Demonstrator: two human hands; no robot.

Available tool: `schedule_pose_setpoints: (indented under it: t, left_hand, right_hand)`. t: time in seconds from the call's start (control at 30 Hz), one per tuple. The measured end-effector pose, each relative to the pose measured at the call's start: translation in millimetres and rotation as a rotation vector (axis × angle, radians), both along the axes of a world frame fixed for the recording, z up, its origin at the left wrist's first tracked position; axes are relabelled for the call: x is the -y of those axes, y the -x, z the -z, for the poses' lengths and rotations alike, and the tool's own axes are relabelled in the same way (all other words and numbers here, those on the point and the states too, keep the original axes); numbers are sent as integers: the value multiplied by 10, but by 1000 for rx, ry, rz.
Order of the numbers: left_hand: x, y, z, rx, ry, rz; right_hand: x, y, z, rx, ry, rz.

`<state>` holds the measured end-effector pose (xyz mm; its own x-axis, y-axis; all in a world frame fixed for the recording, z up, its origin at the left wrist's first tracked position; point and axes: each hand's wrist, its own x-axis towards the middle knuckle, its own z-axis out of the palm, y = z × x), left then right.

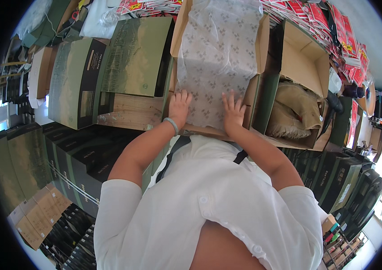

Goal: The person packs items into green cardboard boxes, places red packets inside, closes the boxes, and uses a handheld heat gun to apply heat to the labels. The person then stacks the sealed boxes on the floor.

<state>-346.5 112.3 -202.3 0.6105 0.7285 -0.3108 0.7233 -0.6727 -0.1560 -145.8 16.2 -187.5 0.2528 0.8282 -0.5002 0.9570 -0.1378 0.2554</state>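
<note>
An open shoebox stands before me on the bench, lined with white tissue paper printed with small grey motifs. The sheet spreads across the box and over its raised lid at the far side. My left hand lies on the paper's left edge by the box wall, fingers stretched out. On the opposite edge rests my right hand, its fingers spread and holding nothing. The paper hides whatever lies under it. Just right, a second open box holds tan boots with a furry lining.
Closed green boxes stand on the wooden bench to the left. Red printed leaflets are heaped along the back. Dark green cartons are stacked below the bench. A black handheld tool sits beside the boot box.
</note>
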Motion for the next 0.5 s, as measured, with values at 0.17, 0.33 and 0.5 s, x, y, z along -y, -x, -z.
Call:
schedule_pose_setpoints:
  t: [0.17, 0.33, 0.5]
  left_hand:
    - [-75, 60, 180, -72, 48, 207]
    - [-130, 15, 24, -198, 353, 115]
    - [-237, -73, -85, -43, 387, 65]
  right_hand:
    - [79, -30, 350, -85, 55, -129]
    - [41, -210, 276, -261, 165, 11]
    - [49, -256, 247, -320, 111, 14]
